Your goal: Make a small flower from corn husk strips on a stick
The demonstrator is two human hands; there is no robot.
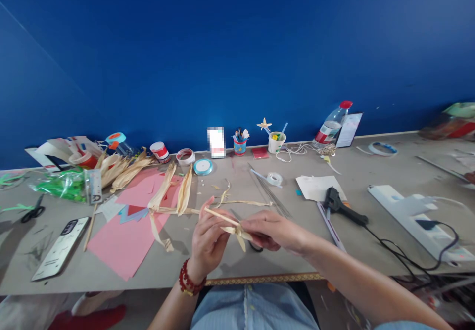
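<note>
Clock: centred on the two hands, twelve towards the blue wall point(237, 63).
Left hand point(208, 235): at nine, fingers curled, grasping the husk piece from its left side; red beaded bracelet point(191, 278) on the wrist.
Right hand point(267, 228): at three, thumb and fingers pinched on the same piece.
Husk piece point(237, 230): at the centre, between the hands above the table point(178, 270); pale, with pointed petal-like parts, one hanging down towards six, and a slim straight strip slanting up towards ten.
Dark ring point(256, 247): just below the right hand, partly hidden.
Corn husks point(184, 191): at ten, some lying over the pink and red papers point(122, 246).
Phone point(61, 248): lying flat at nine, beyond the papers; black scissors point(33, 213) near its upper end.
Ribbon spool point(203, 166): at eleven, pale blue rim.
Pen holder point(239, 146): at twelve, against the wall, filled with pens.
White cup point(276, 143): between twelve and one, star-shaped husk flower point(264, 124) standing out of it.
Clear tape roll point(274, 179): at one.
Bottle point(329, 128): between one and two, red cap, tilted.
Glue gun point(343, 207): between two and three, nozzle end by white paper point(315, 187).
Power strip point(415, 223): at three, farther out, with plugs in it.
</note>
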